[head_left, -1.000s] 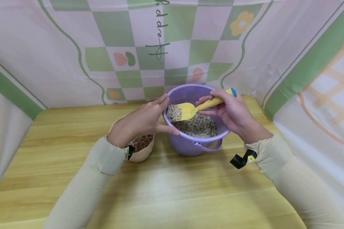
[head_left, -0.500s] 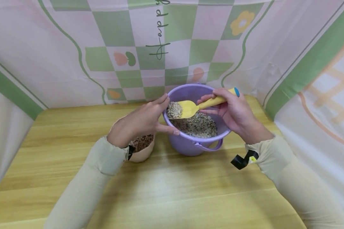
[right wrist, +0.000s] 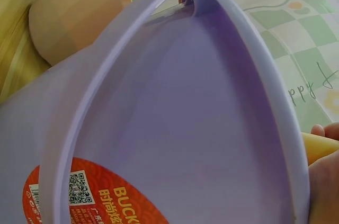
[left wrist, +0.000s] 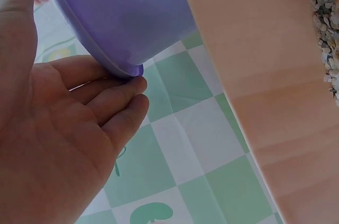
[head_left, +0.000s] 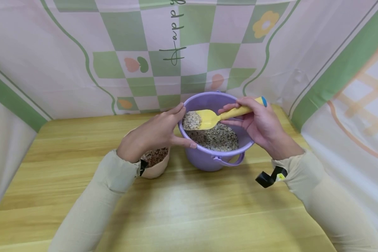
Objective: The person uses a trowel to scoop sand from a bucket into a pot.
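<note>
With its fingers curled round the handle, my right hand (head_left: 261, 126) holds a yellow scoop (head_left: 209, 119) over the purple bucket (head_left: 204, 162). Pale gravel (head_left: 192, 120) fills the scoop's tip, and more speckled gravel (head_left: 223, 138) lies in the bucket. My left hand (head_left: 155, 131) rests on the bucket's left rim, fingers nearly straight and thumb apart along the near side. The left wrist view shows its fingertips (left wrist: 135, 89) against the rim's outside. Beneath my left wrist stands a beige pot (head_left: 157, 170) with reddish-brown and dark grains inside, partly hidden by the hand.
Everything stands on a wooden table (head_left: 182, 206). A checked green and white cloth (head_left: 163, 63) hangs behind the bucket. The bucket's handle (head_left: 233, 162) hangs down at the front, and a red label (right wrist: 95, 197) marks its wall.
My right hand has lifted the loaded scoop a little and shifted slightly to the right, above the gravel. My left hand has stayed on the rim.
</note>
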`<move>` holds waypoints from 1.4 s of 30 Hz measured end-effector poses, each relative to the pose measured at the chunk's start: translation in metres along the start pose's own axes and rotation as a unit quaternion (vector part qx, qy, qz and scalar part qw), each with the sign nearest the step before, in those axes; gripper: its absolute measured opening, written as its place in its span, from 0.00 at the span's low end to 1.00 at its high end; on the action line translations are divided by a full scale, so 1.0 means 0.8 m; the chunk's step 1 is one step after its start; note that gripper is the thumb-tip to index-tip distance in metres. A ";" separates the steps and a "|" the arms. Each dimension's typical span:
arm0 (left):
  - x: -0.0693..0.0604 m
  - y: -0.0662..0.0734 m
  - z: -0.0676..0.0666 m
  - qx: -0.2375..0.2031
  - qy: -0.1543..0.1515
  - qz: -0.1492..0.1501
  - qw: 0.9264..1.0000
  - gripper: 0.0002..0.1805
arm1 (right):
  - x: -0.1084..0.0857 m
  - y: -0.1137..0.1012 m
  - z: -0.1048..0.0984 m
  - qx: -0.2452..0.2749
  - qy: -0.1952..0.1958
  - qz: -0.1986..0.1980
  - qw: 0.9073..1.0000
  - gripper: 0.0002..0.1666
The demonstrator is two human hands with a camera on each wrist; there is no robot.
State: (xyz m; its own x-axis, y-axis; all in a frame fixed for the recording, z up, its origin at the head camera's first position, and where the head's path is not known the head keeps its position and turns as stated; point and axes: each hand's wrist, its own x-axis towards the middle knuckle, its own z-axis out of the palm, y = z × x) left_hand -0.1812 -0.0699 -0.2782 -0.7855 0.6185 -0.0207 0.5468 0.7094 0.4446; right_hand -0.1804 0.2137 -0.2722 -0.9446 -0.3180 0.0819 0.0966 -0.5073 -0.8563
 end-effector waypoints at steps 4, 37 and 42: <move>0.000 0.000 0.000 -0.004 0.001 -0.003 1.000 0.68 | -0.002 -0.001 -0.001 0.011 -0.004 -0.002 1.000 0.15; 0.001 -0.001 0.001 -0.016 0.003 0.002 1.000 0.68 | -0.020 -0.021 -0.005 0.092 0.018 -0.002 0.996 0.16; 0.000 -0.002 0.001 -0.019 0.002 0.000 1.000 0.67 | -0.021 -0.023 -0.003 0.086 0.025 -0.005 0.996 0.16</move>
State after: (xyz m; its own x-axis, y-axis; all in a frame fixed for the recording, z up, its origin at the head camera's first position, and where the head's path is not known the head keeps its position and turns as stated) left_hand -0.1818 -0.0706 -0.2798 -0.7874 0.6162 -0.0168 0.5351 0.6968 0.4777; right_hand -0.1667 0.2306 -0.2589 -0.9596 -0.2750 0.0603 0.1364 -0.6417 -0.7548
